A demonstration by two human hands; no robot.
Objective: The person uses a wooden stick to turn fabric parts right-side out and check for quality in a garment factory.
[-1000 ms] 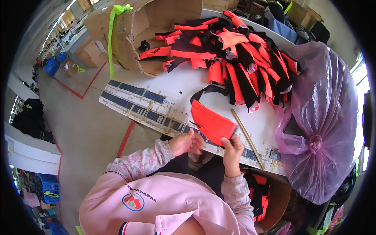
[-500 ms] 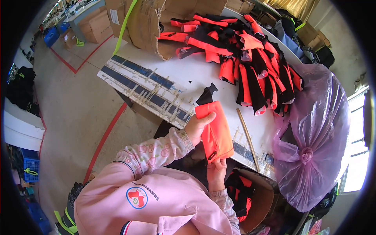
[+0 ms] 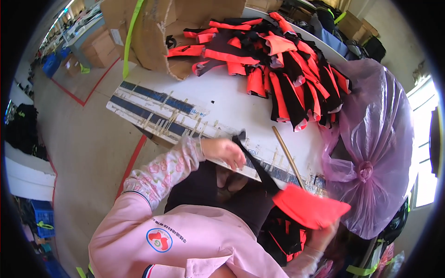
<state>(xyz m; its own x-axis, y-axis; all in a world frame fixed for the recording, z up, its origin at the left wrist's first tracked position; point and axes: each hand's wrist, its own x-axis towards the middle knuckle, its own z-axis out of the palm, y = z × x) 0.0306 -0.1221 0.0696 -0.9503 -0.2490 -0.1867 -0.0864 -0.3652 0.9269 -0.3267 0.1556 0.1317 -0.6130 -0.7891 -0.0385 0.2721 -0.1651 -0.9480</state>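
An orange waist pouch [image 3: 310, 206] with a black strap [image 3: 262, 172] is out to the right, above a carton by the table's front edge. My right hand [image 3: 325, 234] grips its right end from below; motion smears the fingers somewhat. The strap stretches up and left from the pouch, and its black buckle end [image 3: 238, 136] lies at the table edge, just beyond my left hand. My left hand [image 3: 225, 152] is off the pouch, empty, its fingers loosely bent and apart. Orange-and-black pouches [image 3: 287, 245] lie in the carton below.
A heap of orange-and-black pouches [image 3: 278, 60] covers the far right of the white table [image 3: 222, 106]. A thin wooden stick [image 3: 288, 157] lies near the front edge. At the right bulges a knotted purple plastic bag [image 3: 366, 171]; an open cardboard box [image 3: 148, 41] stands at the back left.
My left hand has let go of the pouch and moved slightly left. My right hand has carried the pouch right and down, and its strap now stretches out long.
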